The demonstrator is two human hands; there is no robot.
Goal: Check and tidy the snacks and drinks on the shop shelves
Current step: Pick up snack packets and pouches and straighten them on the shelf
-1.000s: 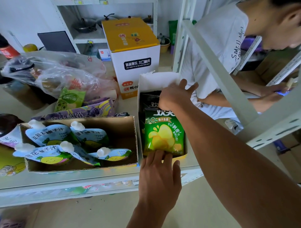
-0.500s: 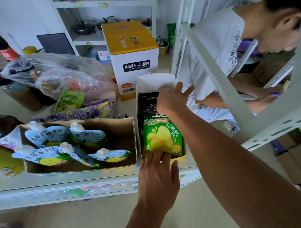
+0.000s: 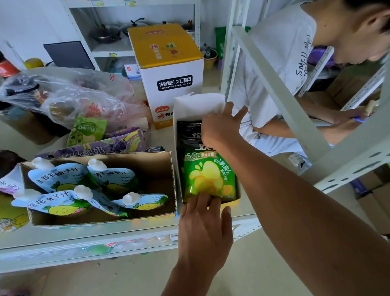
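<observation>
Setting: small shop, stock shelving.

Evidence: pale metal shelf (image 3: 126,230) on slotted angle-iron framing (image 3: 348,169). A second rack (image 3: 197,31) behind carries small label tags (image 3: 129,3) on its top rail.

Goods sit in opened trade cartons: a brown carton (image 3: 147,164) holds several identical spouted juice pouches (image 3: 114,179), and a white display box (image 3: 198,105) holds a row of the same green snack packets (image 3: 209,177).

A closed yellow-topped carton (image 3: 164,42) with printed branding stands behind. More packaged goods (image 3: 101,248), blurred, lie on the shelf below. Cardboard boxes (image 3: 377,202) stand on the floor at right.
</observation>
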